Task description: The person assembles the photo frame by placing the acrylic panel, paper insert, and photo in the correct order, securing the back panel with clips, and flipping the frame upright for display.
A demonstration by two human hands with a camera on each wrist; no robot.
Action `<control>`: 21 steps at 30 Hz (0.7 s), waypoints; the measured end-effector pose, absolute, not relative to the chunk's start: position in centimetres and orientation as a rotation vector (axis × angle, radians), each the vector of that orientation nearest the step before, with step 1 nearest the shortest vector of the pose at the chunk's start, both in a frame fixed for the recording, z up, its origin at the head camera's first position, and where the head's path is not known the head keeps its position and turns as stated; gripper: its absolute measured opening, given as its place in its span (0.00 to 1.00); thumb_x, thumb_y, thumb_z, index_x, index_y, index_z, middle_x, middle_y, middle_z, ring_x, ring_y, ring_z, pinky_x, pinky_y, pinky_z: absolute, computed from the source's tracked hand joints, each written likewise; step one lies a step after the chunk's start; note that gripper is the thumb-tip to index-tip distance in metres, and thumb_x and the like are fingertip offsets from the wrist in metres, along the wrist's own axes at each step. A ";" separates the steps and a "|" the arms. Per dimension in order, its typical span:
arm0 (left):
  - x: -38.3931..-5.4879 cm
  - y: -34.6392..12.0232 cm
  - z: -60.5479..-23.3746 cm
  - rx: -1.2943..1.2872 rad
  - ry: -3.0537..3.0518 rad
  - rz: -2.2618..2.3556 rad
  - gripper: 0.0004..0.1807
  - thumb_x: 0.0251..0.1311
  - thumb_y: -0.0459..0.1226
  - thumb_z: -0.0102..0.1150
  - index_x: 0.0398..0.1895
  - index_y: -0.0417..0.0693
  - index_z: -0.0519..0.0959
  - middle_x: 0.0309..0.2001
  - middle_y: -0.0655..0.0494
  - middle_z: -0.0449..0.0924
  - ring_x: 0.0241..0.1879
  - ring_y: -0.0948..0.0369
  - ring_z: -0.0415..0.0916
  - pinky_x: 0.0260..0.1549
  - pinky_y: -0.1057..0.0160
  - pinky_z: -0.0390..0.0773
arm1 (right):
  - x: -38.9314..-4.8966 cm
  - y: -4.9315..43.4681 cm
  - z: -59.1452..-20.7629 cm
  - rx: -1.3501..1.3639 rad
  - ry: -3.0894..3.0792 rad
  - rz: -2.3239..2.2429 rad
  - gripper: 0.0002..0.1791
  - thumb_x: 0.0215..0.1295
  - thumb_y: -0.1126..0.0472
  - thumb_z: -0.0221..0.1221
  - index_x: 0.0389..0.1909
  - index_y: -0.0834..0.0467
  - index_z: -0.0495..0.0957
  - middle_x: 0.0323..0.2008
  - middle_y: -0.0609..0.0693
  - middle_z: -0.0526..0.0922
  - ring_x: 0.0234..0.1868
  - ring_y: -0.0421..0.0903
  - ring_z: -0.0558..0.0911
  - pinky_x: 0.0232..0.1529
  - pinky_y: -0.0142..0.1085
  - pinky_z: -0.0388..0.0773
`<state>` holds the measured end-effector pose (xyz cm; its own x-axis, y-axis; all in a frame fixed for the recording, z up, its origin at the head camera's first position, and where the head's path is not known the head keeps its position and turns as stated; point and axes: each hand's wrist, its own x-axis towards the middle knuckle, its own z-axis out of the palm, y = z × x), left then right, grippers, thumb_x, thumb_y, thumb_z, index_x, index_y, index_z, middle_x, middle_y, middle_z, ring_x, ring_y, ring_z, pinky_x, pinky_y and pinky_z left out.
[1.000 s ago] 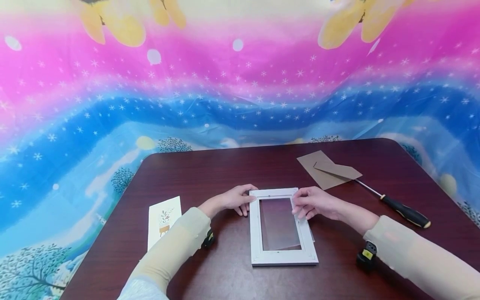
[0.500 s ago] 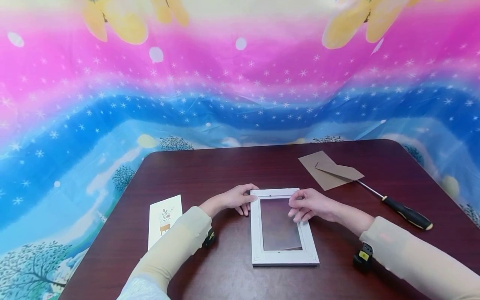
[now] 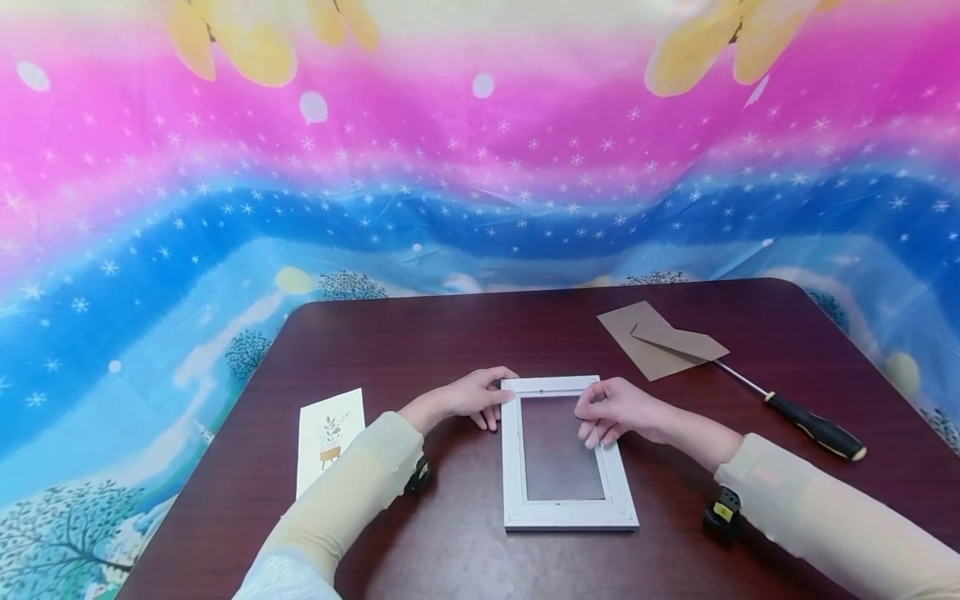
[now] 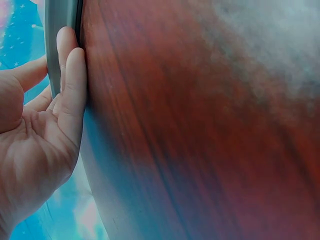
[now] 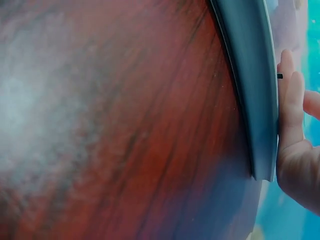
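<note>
A white picture frame [image 3: 570, 515] lies back side up on the table in the head view. My left hand [image 3: 472, 398] grips its upper left corner, the thumb on top and the fingers along the outer side. In the left wrist view the fingers [image 4: 75, 85] press against the frame's edge [image 4: 60, 15]. A clear sheet [image 3: 562, 458] covers the frame's opening. My right hand [image 3: 618, 410] is over the upper right side, thumb and forefinger pinched together at the sheet's edge. The right wrist view shows the frame's side [image 5: 250, 90] hiding part of that hand.
To the left, partly behind the left sleeve, lies a white card [image 3: 330, 429] with a plant picture. A brown backing board [image 3: 637, 342] with a stand leg lies at the back right, touching a screwdriver [image 3: 813, 425]. A patterned cloth [image 3: 480, 167] hangs behind the table [image 3: 420, 333].
My right hand has moved slightly left and down over the frame's opening. The clear sheet, tilted and poking out at the right earlier, now fills the opening. The left hand stays put.
</note>
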<state>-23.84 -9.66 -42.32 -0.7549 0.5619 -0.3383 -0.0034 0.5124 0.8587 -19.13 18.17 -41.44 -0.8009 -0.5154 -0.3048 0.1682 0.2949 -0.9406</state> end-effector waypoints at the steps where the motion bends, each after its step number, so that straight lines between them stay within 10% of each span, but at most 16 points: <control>1: -23.9 -9.7 -42.3 0.455 2.156 1.225 0.18 0.73 0.36 0.50 0.64 0.47 0.68 0.23 0.47 0.74 0.16 0.59 0.77 0.15 0.64 0.76 | -19.2 18.1 -41.4 -0.311 2.014 -1.535 0.09 0.70 0.64 0.56 0.39 0.68 0.72 0.26 0.58 0.84 0.23 0.46 0.84 0.23 0.34 0.80; 21: -24.0 -9.7 -42.4 0.471 2.159 1.221 0.19 0.73 0.36 0.50 0.64 0.46 0.68 0.22 0.47 0.75 0.16 0.59 0.77 0.15 0.64 0.76 | -20.2 18.0 -40.6 -0.316 2.190 -1.352 0.16 0.73 0.60 0.52 0.30 0.68 0.76 0.17 0.55 0.80 0.14 0.44 0.80 0.16 0.31 0.75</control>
<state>-24.01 -9.71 -42.41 -0.7526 0.5695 -0.3306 0.0103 0.5121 0.8589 -20.20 17.96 -40.60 -0.8259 -0.4623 -0.3226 0.0814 0.4685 -0.8797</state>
